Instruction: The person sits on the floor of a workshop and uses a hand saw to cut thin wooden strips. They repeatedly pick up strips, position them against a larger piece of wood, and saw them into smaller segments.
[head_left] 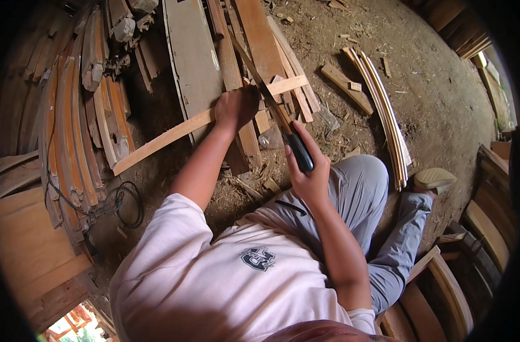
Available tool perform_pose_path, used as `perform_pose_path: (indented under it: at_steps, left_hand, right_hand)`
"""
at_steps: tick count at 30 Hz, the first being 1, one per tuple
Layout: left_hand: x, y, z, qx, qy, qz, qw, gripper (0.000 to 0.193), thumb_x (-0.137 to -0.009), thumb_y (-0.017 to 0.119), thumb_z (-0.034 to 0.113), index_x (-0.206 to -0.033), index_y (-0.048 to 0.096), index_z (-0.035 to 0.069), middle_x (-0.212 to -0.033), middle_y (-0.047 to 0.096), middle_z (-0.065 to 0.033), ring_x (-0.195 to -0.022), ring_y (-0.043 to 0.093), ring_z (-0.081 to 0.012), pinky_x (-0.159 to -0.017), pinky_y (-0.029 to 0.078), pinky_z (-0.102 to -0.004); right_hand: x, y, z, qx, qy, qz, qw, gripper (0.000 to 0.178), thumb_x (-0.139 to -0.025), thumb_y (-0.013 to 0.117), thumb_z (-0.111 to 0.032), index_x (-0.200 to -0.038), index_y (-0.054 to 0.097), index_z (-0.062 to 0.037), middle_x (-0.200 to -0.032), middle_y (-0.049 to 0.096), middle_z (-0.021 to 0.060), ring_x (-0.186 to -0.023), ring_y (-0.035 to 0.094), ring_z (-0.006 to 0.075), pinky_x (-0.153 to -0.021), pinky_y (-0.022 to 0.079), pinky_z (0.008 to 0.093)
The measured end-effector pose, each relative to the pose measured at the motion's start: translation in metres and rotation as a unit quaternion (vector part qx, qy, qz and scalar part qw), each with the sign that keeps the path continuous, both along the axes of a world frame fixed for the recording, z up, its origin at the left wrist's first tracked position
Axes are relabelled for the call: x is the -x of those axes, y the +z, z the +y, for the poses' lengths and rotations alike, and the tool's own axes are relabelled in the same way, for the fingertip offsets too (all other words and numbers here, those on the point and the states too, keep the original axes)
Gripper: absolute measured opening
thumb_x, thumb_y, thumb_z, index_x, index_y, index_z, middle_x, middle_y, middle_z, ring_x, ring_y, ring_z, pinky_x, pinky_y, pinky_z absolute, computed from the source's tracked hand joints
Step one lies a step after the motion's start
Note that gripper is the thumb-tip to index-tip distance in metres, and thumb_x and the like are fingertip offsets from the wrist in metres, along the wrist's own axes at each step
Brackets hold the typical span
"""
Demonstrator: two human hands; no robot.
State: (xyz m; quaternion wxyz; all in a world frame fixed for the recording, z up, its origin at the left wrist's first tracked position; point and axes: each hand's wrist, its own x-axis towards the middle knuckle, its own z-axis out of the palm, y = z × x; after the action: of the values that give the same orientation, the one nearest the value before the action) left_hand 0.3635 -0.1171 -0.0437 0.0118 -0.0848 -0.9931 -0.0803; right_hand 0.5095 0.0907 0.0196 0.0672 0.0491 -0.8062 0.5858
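My left hand (237, 109) is closed around a long pale wood strip (167, 137), pressing it down over the boards below. The strip lies crosswise, its near end low at the left and its far end past the saw. In my right hand (311, 178) is the black handle of a handsaw (278, 114). The saw's narrow blade slants up and away to the left, crossing the strip just right of my left fist. Whether the teeth have cut into the wood cannot be made out. Beneath the strip lie a wide grey board (196, 62) and a brown board (260, 40).
Stacked timber (72, 131) fills the left side, with a dark cable (123, 205) coiled beside it. To the right, a bundle of thin strips (385, 114) and a short plank (346, 88) lie on the dirt floor (431, 85) among shavings. Curved wood pieces (451, 285) stand at lower right.
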Motion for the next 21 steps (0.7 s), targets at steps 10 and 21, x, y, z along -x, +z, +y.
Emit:
perform_pose_path:
  at_steps: [10,21]
  left_hand:
    - [-0.001,-0.029,-0.013,0.106,0.014,0.051,0.993,0.017,-0.097,0.057,0.007,-0.090,0.072,0.009,-0.085,0.077,-0.0157,-0.083,0.079,-0.0319,-0.071,0.063,-0.0415]
    - [0.004,-0.021,-0.006,0.053,0.017,-0.008,0.998,0.017,-0.096,0.057,0.004,-0.099,0.074,0.002,-0.091,0.077,-0.0219,-0.088,0.079,-0.0358,-0.074,0.063,-0.0452]
  right_hand:
    - [-0.117,0.050,0.069,-0.105,0.016,-0.064,0.992,0.057,-0.093,0.073,-0.002,-0.149,0.059,-0.0004,-0.121,0.077,0.0208,-0.104,0.079,0.0246,-0.089,0.056,0.0298]
    - [-0.115,0.064,0.082,-0.110,-0.003,-0.058,0.992,0.054,-0.092,0.073,-0.006,-0.144,0.062,0.0030,-0.115,0.078,0.0200,-0.098,0.079,0.0216,-0.087,0.055,0.0278]
